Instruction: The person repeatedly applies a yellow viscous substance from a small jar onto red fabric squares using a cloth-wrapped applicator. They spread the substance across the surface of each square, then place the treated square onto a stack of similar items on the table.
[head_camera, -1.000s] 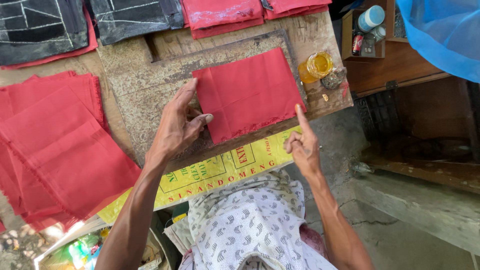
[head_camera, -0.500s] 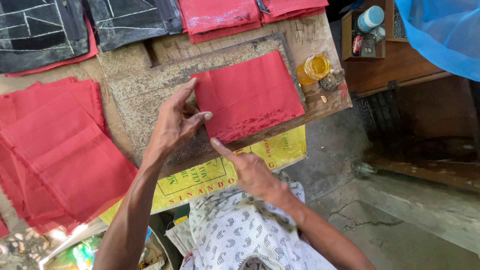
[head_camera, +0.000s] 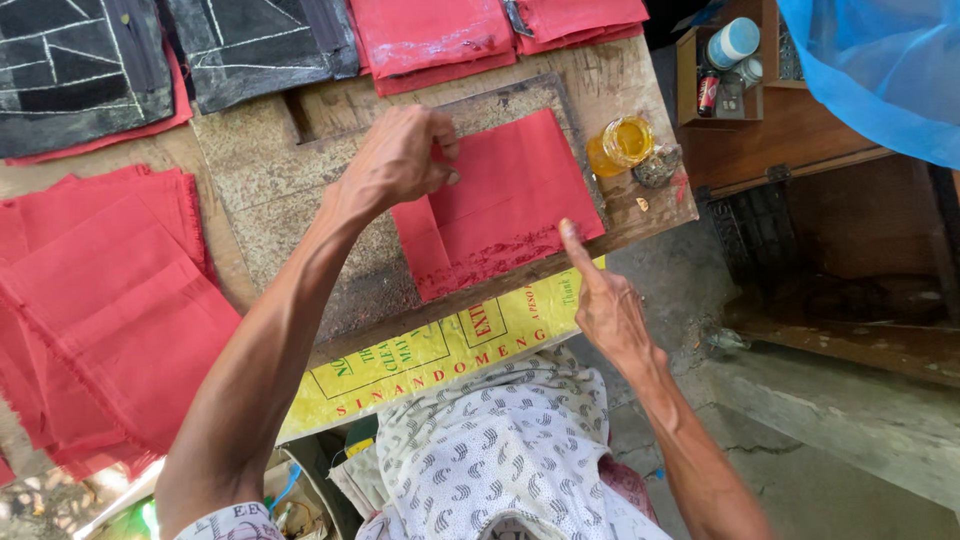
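Cloth (head_camera: 500, 205): red square piece, flat on the worn grey board (head_camera: 290, 190) at the middle of the wooden table (head_camera: 620, 225). Its left edge is folded over into a narrow strip; the near edge is frayed and sits close to the table's front lip.

Your left hand (head_camera: 400, 160) is on the cloth's upper left corner, fingers curled together and pinching the folded edge, thumb tip pressing down on the fabric.

Your right hand (head_camera: 605, 300) is at the near right corner. Index finger is straight out with its tip touching the frayed edge; the other fingers are curled in loosely and grip nothing.

Just right of the cloth: small glass jar (head_camera: 625, 142) of yellow liquid, standing near the table's right edge, with a small dark lump beside it.

Left of the board: stack of red cloth pieces (head_camera: 110, 310), fanned out, well apart from your hands.

Far edge of the table: two dark stitched panels (head_camera: 85, 65), then two piles of folded red cloth (head_camera: 430, 40).

Yellow printed sheet (head_camera: 430, 350) hangs off the table's front edge, below the board.

Right of the table: wooden box (head_camera: 770, 110) holding a white and blue tub and small bottles; blue plastic sheet (head_camera: 880, 70) above it.
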